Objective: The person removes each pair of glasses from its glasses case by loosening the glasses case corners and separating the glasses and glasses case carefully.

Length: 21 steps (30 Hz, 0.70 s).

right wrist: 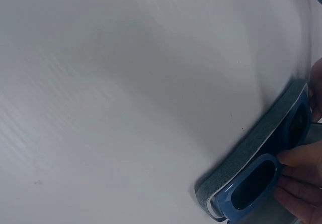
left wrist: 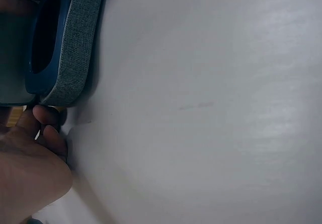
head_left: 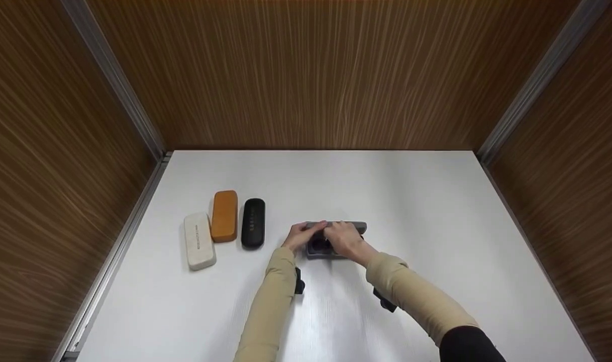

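A grey-blue fabric glasses case (head_left: 357, 227) stands open on the table, its lid raised at the far side. Blue sunglasses (right wrist: 254, 184) with dark lenses lie in the lower half of the case (right wrist: 241, 151). My left hand (head_left: 298, 236) holds the case by its left end, thumb along the raised lid. In the left wrist view, that hand's curled fingers (left wrist: 48, 117) touch the case's corner. Over the middle of the case, my right hand (head_left: 345, 239) pinches the sunglasses near the bridge. Part of their frame is hidden behind its fingers (right wrist: 302, 183).
Left of the hands lie a black glasses case (head_left: 253, 223), an orange case (head_left: 224, 216) and a white case (head_left: 199, 241), all closed. Wood-patterned panels (head_left: 311, 75) border the white table (head_left: 411, 201) at the back and both sides.
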### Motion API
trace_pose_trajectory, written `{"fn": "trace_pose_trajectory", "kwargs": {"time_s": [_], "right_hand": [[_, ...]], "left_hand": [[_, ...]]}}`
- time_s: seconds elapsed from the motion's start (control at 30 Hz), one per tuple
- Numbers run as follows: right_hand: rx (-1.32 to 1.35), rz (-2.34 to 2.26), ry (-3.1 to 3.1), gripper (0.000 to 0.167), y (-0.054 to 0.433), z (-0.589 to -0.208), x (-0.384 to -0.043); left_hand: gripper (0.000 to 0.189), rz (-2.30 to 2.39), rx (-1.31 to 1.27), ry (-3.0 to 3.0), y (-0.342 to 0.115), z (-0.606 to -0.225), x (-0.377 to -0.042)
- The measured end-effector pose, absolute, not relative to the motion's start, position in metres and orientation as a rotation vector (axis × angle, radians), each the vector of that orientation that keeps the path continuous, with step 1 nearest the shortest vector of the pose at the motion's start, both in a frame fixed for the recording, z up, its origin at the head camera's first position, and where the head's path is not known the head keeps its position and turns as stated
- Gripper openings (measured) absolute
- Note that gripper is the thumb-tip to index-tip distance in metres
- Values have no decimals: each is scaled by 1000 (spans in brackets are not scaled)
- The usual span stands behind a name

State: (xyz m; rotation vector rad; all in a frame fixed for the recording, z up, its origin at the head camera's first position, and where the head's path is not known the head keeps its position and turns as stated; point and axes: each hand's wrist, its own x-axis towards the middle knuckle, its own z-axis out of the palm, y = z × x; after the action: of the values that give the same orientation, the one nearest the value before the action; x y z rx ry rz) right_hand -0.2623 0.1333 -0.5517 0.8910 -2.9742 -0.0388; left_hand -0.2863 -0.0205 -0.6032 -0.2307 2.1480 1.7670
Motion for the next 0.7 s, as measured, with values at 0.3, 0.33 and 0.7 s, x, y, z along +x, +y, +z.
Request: {"fn": "trace_pose_trajectory", "kwargs": {"time_s": [0.3,0.33,0.7], "right_hand": [[849,-20,-2999,13,130,-552,-260],[839,-20,-3005,13,130,-552,-260],[808,19,-3031,11,132,-550,-259]], "left_hand": [[66,1743,-202,2150,-21,-601,-284],[65,1743,-200,2153,-21,-601,-284],[66,1748,-194,2161,-21,-602,-285]]}}
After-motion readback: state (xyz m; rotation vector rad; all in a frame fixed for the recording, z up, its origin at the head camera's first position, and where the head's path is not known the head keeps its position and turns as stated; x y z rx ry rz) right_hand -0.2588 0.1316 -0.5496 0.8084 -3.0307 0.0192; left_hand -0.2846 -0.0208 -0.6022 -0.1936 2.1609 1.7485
